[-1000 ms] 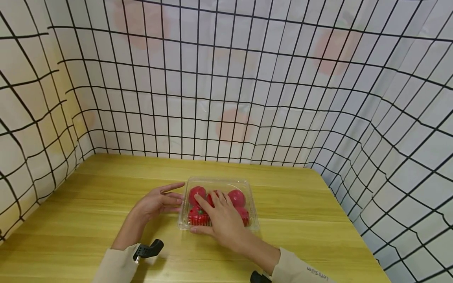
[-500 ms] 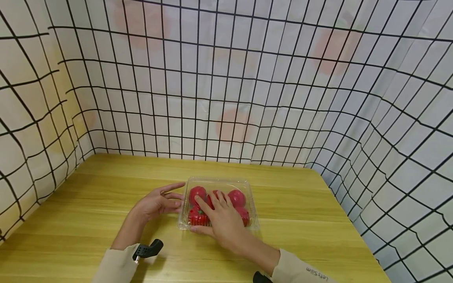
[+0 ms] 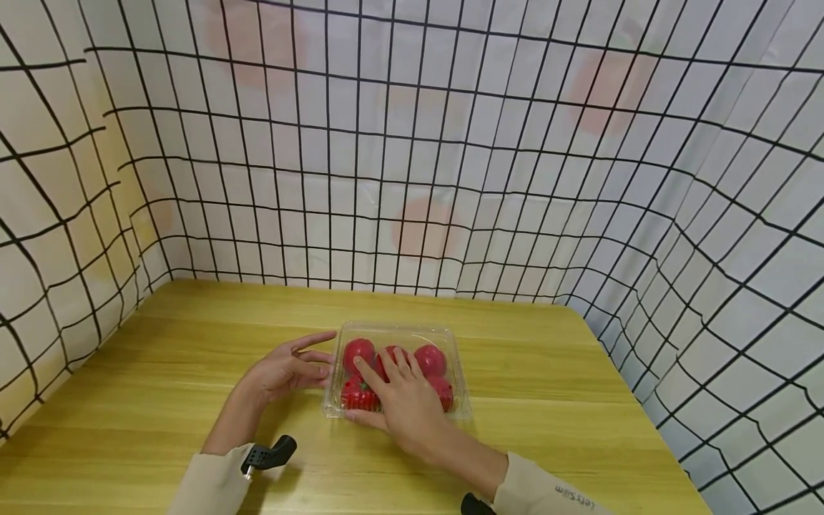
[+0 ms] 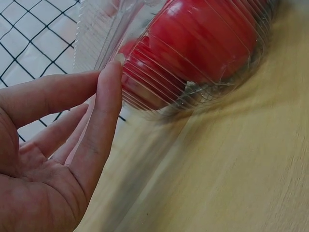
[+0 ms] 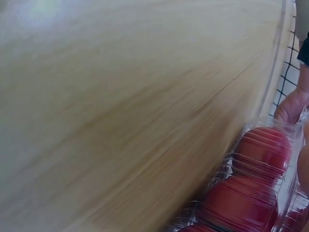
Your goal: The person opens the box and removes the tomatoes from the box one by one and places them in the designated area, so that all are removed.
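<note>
A clear plastic clamshell box (image 3: 399, 330) of red tomatoes (image 3: 430, 360) sits on the table, with a green stem showing on one tomato. My left hand (image 3: 283, 370) is at the box's left side, its fingers extended and fingertips at the plastic wall. In the left wrist view, a fingertip (image 4: 112, 72) touches the box's ribbed edge beside a tomato (image 4: 203, 38). My right hand (image 3: 412, 408) lies spread across the top of the box, thumb toward the near left corner. The right wrist view shows tomatoes (image 5: 263, 150) through the ribbed side; the right hand is mostly outside it.
The yellow wood-grain table (image 3: 547, 400) extends around the box. White walls with a black grid (image 3: 412, 164) enclose the back and both sides. A black wrist mount (image 3: 273, 453) sticks out from the left sleeve, and another (image 3: 475, 505) shows beneath the right forearm.
</note>
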Motion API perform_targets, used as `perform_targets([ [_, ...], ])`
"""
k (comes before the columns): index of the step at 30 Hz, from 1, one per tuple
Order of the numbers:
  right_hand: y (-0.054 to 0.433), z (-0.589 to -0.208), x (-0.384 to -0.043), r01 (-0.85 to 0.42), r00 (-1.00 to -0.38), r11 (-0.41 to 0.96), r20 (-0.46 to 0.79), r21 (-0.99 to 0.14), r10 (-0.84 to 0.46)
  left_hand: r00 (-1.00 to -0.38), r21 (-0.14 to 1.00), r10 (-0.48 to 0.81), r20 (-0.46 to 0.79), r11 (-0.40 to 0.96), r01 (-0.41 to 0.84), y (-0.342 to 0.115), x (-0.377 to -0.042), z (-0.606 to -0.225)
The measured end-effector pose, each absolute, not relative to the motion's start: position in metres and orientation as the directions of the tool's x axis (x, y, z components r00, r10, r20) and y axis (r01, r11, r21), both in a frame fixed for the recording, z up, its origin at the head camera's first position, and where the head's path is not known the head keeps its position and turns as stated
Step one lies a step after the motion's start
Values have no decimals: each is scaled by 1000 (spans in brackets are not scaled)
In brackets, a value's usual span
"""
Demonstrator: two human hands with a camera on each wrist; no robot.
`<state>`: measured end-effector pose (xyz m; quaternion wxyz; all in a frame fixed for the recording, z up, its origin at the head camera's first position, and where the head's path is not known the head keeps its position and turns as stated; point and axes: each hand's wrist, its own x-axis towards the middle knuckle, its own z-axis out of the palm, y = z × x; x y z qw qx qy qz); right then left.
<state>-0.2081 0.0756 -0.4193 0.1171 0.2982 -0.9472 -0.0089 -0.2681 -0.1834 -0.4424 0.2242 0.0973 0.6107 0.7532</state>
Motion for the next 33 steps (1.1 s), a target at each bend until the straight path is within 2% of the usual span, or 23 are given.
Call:
perform_targets([
  [15, 75, -423, -210, -565, -776, 814, 250, 134, -579, -896, 960, 419, -145, -159, -230, -178, -267, -440],
  [33, 73, -422, -210, -551, -798, 826, 213, 118, -563, -901, 962, 408, -145, -153, -225, -176, -267, -437],
])
